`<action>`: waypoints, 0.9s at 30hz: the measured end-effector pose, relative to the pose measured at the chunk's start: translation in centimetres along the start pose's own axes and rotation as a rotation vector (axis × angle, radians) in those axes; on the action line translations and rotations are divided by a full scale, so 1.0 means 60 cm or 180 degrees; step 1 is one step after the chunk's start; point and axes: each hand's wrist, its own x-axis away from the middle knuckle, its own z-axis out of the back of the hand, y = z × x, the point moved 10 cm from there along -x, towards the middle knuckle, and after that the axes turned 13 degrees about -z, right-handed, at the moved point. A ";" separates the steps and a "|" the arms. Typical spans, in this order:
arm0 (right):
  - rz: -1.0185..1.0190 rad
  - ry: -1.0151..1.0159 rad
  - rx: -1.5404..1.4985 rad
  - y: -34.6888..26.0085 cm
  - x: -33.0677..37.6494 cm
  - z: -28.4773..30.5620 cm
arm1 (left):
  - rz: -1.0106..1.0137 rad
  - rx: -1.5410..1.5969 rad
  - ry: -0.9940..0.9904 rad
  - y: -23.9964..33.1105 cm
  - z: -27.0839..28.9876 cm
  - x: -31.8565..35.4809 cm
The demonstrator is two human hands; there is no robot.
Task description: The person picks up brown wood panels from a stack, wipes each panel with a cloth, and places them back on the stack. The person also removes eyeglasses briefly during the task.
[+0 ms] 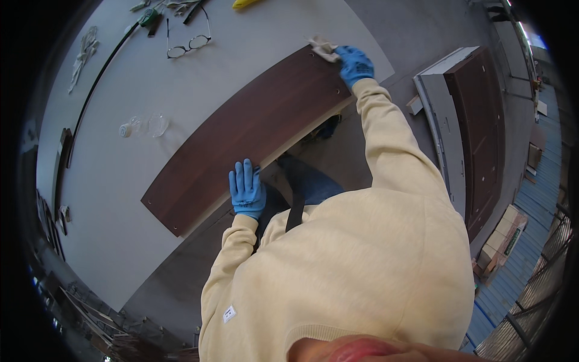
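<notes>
A long dark brown board (253, 130) lies along the near edge of a pale table, with small round holes near its corners. My right hand (356, 64), in a blue glove, grips a whitish rag (324, 48) at the board's far right end. The rag's edge looks smeared by motion. My left hand (246, 188), gloved in blue too, rests flat on the board's near edge left of its middle, fingers stretched out and holding nothing.
A clear plastic bottle (146, 126) lies on the table (199, 90) beyond the board. Farther off are eyeglasses (189, 47), a tape measure (148, 18) with its blade drawn out, and pale gloves (84, 54). Stacked door panels (476, 133) stand on the right.
</notes>
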 end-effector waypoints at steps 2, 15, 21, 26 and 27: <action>-0.1758 -0.0390 0.0620 0.174 -0.055 -0.012 | 0.0020 -0.0055 0.0012 0.001 -0.002 -0.002; -0.0298 0.0273 0.0363 0.147 0.066 0.050 | 0.0229 0.0150 -0.0175 0.001 0.003 -0.015; -0.3408 -0.0507 -0.0513 0.542 0.094 -0.027 | 0.0237 0.0316 -0.0152 -0.002 0.002 -0.019; -0.1500 0.0573 -0.0388 0.263 -0.046 0.071 | 0.0567 0.0622 -0.0353 -0.011 0.040 -0.040; -0.1254 0.0785 -0.0349 0.217 -0.069 0.070 | 0.0559 0.0746 -0.0241 -0.018 0.046 -0.039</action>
